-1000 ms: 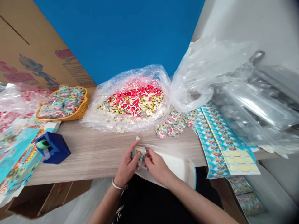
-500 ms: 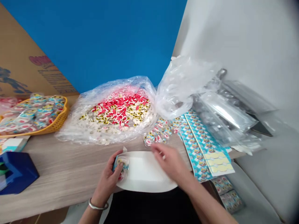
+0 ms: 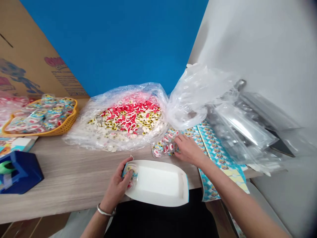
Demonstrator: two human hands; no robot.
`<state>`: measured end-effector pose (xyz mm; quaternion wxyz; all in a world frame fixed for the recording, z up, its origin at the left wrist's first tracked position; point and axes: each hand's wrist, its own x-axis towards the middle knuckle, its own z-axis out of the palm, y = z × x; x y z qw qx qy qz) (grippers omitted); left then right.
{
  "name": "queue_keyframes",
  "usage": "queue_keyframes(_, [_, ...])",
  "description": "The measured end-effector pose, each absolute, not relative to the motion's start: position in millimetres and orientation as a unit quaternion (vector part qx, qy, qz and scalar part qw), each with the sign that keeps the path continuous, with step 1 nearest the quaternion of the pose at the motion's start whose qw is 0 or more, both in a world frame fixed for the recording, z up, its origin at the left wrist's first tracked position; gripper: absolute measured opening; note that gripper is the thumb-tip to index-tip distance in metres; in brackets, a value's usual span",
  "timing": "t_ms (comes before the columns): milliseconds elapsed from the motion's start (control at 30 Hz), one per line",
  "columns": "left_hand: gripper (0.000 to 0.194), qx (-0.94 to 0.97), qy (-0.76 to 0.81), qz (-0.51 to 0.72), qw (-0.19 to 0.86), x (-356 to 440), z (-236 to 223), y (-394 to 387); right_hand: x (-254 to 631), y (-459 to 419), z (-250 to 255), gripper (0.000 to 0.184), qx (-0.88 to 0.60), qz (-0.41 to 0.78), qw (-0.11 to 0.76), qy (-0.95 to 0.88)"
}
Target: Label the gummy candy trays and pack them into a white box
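Moved: right hand (image 3: 189,150) forward from above the white card tray (image 3: 158,183) to the packet pile

Right grip: fingers curled against clear round candy packets (image 3: 164,145); cannot tell whether one is held

Left grip: closed around one clear packet (image 3: 130,175), left hand (image 3: 115,185) at the tray's left end

Bench (image 3: 74,178): carries tray and pile, pile just behind tray, beside plastic bag of candies (image 3: 116,122)

Nearby: printed card sheets (image 3: 213,148) right; yellow basket (image 3: 42,120), blue tape dispenser (image 3: 18,172) far left

Two hands (image 3: 115,188), one white tray (image 3: 158,181) touching the left fingers (image 3: 123,162), one yellow basket (image 3: 49,131) and one blue tape dispenser (image 3: 27,175) well left of them.
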<state>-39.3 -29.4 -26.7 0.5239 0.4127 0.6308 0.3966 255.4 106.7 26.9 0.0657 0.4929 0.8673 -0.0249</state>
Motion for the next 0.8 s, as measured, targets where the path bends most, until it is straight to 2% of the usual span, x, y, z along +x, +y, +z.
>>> queue_keyframes(233, [0.058, 0.426, 0.641, 0.411, 0.488, -31, -26, -29, 235, 114, 15, 0.035, 0.522, -0.037, 0.086, 0.848])
queue_keyframes(333, [0.057, 0.426, 0.641, 0.418, 0.483, -30, -28, -29, 236, 104, 32, 0.031, 0.545, -0.029, 0.078, 0.834])
queue_keyframes(400, [0.056, 0.424, 0.641, 0.428, 0.475, -28, -30, -30, 233, 86, 48, 0.030, 0.583, -0.033, 0.042, 0.811])
queue_keyframes(500, [0.054, 0.417, 0.645, 0.457, 0.448, -21, -34, -33, 214, 45, 58, 0.028, 0.605, -0.138, -0.011, 0.784])
queue_keyframes(567, [0.051, 0.414, 0.650, 0.481, 0.418, -14, -37, -36, 191, 20, 50, 0.025, 0.598, -0.229, -0.001, 0.768])
queue_keyframes(667, [0.048, 0.415, 0.656, 0.500, 0.384, -6, -40, -40, 154, 2, 24, 0.027, 0.632, -0.245, 0.031, 0.735])
queue_keyframes(800, [0.049, 0.423, 0.659, 0.487, 0.386, -6, -40, -42, 132, 4, 7, 0.038, 0.651, -0.260, 0.039, 0.712])
